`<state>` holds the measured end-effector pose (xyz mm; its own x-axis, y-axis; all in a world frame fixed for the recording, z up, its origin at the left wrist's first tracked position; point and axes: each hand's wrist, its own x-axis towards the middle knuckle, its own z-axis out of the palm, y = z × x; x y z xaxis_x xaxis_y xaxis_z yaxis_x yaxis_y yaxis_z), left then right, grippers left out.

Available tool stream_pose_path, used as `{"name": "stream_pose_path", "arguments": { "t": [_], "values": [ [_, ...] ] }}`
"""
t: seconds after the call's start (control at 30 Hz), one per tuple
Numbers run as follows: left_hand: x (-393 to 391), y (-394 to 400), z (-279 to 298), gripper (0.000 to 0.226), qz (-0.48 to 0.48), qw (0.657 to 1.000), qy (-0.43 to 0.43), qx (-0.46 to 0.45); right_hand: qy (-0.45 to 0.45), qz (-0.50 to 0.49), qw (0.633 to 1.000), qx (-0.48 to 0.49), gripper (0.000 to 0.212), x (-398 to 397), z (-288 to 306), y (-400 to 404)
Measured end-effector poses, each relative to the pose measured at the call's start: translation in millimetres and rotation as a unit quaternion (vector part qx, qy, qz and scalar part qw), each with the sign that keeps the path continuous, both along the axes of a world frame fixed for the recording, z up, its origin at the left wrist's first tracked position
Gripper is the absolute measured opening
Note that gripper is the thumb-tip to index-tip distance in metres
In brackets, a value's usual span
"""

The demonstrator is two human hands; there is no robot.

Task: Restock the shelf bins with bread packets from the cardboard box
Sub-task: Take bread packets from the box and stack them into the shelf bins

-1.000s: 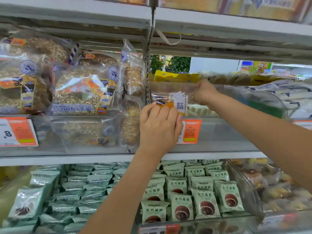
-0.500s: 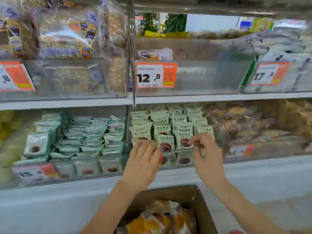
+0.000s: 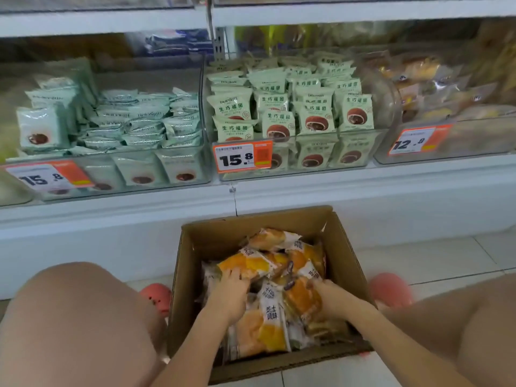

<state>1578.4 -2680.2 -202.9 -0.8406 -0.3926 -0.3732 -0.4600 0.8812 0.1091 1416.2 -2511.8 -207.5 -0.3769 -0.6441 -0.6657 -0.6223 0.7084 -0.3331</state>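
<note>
Below stocked shelf bins (image 3: 301,160), both hands' fingers curl onto bread packets (image 3: 268,325) inside the cardboard box (image 3: 195,247).

Person seen from above: bare forearms, no sleeves in view, left hand (image 3: 231,296) and right hand (image 3: 328,293) without rings, watch or gloves. Bare knees and thighs. Pink-red clog shoes, left clog (image 3: 157,298) with round vent holes, right clog (image 3: 390,290).

White metal shelving unit (image 3: 363,191) spans the upper frame, its plain white base panel (image 3: 83,241) meeting a pale tiled floor (image 3: 446,258). Lighting even, diffuse.
</note>
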Motion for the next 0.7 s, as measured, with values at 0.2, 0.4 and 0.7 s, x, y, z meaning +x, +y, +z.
{"name": "stream_pose_path", "arguments": {
  "t": [0.2,0.4,0.7],
  "values": [
    [6,7,-14,0.037,-0.04,0.998,-0.055,0.0,0.093,0.028,0.994,-0.056,0.072,26,-11,1],
    [12,9,-17,0.03,-0.049,0.999,-0.023,-0.007,0.067,0.007,0.989,-0.13,0.056,42,-21,-9],
    [14,8,-18,0.024,0.018,0.999,-0.032,-0.002,0.148,0.162,0.963,-0.157,0.061,54,-14,-34]
  ]
}}
